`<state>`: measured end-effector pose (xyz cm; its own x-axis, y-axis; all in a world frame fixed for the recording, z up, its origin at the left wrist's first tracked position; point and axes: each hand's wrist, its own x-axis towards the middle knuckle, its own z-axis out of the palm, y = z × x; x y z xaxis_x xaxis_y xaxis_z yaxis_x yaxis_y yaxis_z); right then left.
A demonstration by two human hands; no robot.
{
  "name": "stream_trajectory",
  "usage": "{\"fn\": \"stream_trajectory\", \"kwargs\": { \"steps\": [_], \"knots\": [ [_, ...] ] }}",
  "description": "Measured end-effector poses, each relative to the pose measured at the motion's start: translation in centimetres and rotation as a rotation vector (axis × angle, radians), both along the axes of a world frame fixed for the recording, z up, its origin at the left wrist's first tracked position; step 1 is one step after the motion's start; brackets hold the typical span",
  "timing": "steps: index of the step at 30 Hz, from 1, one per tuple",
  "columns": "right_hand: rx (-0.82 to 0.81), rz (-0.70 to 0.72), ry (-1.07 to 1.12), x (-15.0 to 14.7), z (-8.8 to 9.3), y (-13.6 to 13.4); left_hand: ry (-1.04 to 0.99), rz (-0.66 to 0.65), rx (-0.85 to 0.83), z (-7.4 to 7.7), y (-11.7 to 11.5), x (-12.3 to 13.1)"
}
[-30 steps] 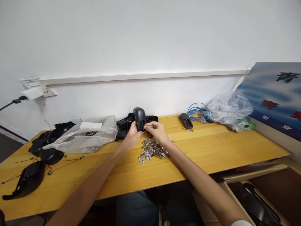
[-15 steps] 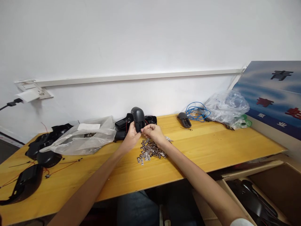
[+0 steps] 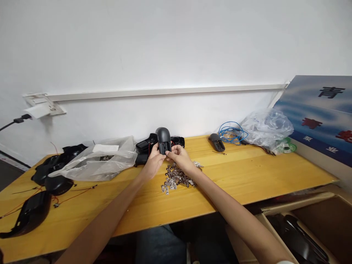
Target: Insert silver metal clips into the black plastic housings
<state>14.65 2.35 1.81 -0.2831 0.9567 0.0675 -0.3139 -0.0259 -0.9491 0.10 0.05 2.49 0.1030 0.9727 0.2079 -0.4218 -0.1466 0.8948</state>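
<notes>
A black plastic housing (image 3: 164, 135) with a rounded top and an open battery compartment is held up over the middle of the table. My left hand (image 3: 154, 161) grips its lower left side, fingers closed. On the lower right, my right hand (image 3: 178, 157) is closed on the same housing, thumb against its bottom edge. Any small part between my fingertips is too small to make out. Below my hands lies a pile of small shiny metal contacts (image 3: 177, 176). Behind the held housing are more black plastic parts (image 3: 147, 142), partly hidden.
A clear plastic bag (image 3: 90, 167) and several black shells (image 3: 33, 212) with thin wires lie left on the wooden table (image 3: 236, 172). Another black housing (image 3: 216, 142), coiled blue cable (image 3: 232, 132) and a crumpled bag (image 3: 266, 126) are right. A cardboard box (image 3: 310, 201) stands lower right.
The right fingers, earlier pinched at the housing's bottom edge, now wrap its lower right side. The housing has turned slightly more upright. The camera view has shifted a little.
</notes>
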Motion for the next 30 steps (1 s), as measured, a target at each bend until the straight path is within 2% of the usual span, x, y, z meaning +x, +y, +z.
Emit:
{"fn": "stream_trajectory", "kwargs": {
  "steps": [3, 7, 9, 13, 18, 22, 30],
  "knots": [
    [-0.008, -0.016, 0.061, -0.1, 0.3, -0.2, 0.133, 0.017, 0.061, 0.1, 0.1, -0.4],
    [-0.012, -0.031, 0.097, 0.0, 0.5, -0.3, 0.577, 0.228, 0.202, 0.2, -0.4, -0.8],
    [-0.02, -0.017, 0.104, 0.0, 0.5, -0.4, 0.722, 0.329, 0.243, 0.1, -0.7, -0.9],
    [0.031, 0.017, 0.086, 0.0, 0.5, -0.8, 0.766, 0.426, 0.269, -0.3, -0.7, -1.1],
    [0.235, 0.004, -0.097, 0.2, -0.1, -1.0, 0.75, 0.421, 0.253, -0.6, -0.5, -1.4],
    [0.317, 0.021, -0.254, 0.5, -0.6, -1.0, 0.724, 0.405, 0.249, -0.8, -0.6, -1.4],
    [0.348, -0.061, -0.448, 0.6, -0.7, -0.6, 1.046, 0.41, 0.298, 0.0, -1.3, -1.2]
  ]
}}
